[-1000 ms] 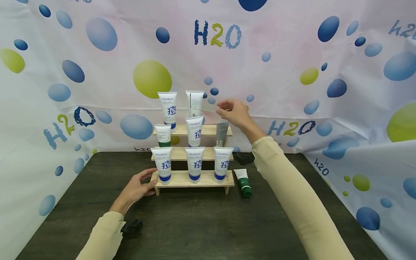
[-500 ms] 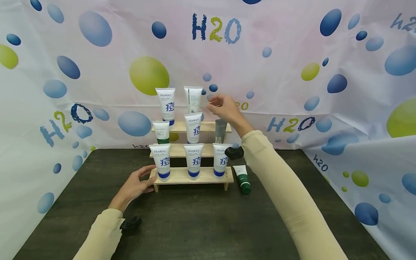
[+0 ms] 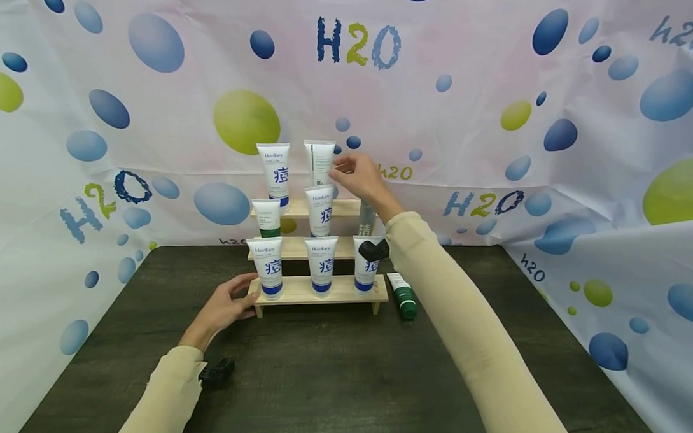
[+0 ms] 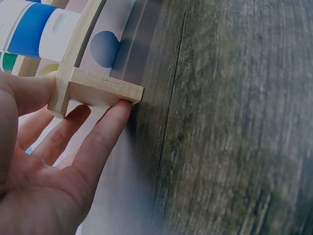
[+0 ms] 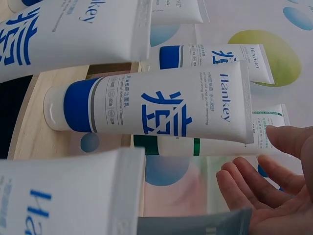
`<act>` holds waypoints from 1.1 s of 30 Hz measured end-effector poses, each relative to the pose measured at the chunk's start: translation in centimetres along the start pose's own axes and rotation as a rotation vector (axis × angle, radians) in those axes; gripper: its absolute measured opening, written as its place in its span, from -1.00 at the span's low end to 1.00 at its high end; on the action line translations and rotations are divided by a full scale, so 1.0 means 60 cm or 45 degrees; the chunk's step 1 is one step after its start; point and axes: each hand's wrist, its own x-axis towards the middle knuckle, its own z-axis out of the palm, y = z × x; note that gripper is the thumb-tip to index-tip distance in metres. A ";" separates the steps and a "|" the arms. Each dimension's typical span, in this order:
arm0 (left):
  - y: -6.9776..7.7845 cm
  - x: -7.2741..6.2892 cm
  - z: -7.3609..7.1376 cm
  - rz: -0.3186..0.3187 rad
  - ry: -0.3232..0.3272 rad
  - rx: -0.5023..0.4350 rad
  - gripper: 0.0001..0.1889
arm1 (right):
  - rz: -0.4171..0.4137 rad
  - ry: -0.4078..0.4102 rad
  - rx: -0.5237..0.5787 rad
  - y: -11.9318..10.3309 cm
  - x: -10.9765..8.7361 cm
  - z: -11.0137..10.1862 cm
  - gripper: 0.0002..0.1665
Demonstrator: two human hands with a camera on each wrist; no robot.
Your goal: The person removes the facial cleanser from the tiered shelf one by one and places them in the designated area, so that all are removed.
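A three-tier wooden display rack (image 3: 294, 291) holds several squeeze tubes standing on their caps. At its lower left end, my left hand (image 3: 224, 310) grips the rack. The left wrist view shows the thumb against the board and fingers behind the wooden leg (image 4: 107, 89). My right hand (image 3: 361, 176) is at the top tier, beside a white squeeze tube with green trim (image 3: 320, 163). In the right wrist view its thumb is at that tube's flat end (image 5: 266, 125), contact unclear, and the other fingers are spread loosely, apart from it. The tube's lower part is hidden behind a blue-banded tube (image 3: 320, 211).
Another blue-banded tube (image 3: 273, 171) stands top left. A grey tube (image 3: 366, 221) on the middle tier is partly behind the right wrist. A green-and-white tube (image 3: 405, 302) lies on the dark table (image 3: 329, 376), right of the rack. A printed curtain (image 3: 461, 40) hangs behind.
My right hand has moved left along the top tier to the white tube with green trim. The left hand stays on the rack. The head view has tilted slightly.
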 end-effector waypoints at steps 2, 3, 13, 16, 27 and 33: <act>-0.001 0.001 0.000 -0.001 -0.002 -0.002 -0.33 | 0.018 0.000 0.024 0.000 0.003 0.003 -0.50; -0.001 0.001 0.000 -0.001 -0.002 -0.002 -0.33 | 0.027 0.001 0.036 0.000 0.005 0.005 -0.49; -0.001 0.001 -0.001 -0.001 0.000 0.013 -0.32 | 0.102 0.019 0.080 -0.001 0.023 0.009 -0.46; 0.000 0.001 -0.001 -0.004 0.001 0.015 -0.32 | 0.090 0.007 0.076 -0.003 0.027 0.010 -0.45; 0.001 0.000 0.002 -0.001 0.003 0.006 -0.32 | 0.083 0.016 0.024 -0.011 0.026 0.016 -0.43; 0.001 -0.001 0.004 -0.001 0.002 -0.002 -0.34 | 0.047 0.035 0.059 -0.008 0.028 0.019 -0.54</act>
